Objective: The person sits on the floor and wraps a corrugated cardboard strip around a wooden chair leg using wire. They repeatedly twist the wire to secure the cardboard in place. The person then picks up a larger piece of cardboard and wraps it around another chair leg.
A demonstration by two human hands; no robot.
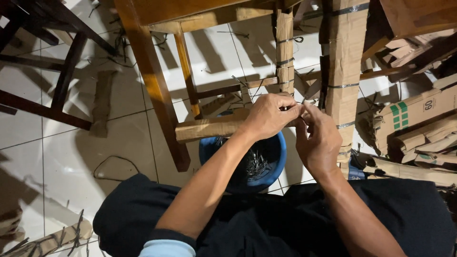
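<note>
Cardboard-wrapped rail (pixel 209 128), left hand (pixel 269 115), right hand (pixel 319 143), round blue bucket (pixel 278 159)

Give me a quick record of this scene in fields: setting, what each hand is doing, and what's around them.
Setting: white tiled floor, seen from above
Left hand: fingers pinched at a cardboard-wrapped rail of a wooden chair
Right hand: fingertips meeting the left hand's at the same spot
Held item: too small to tell
Below hands: blue bowl holding small dark metal pieces
Right side: cardboard pieces piled up
</note>
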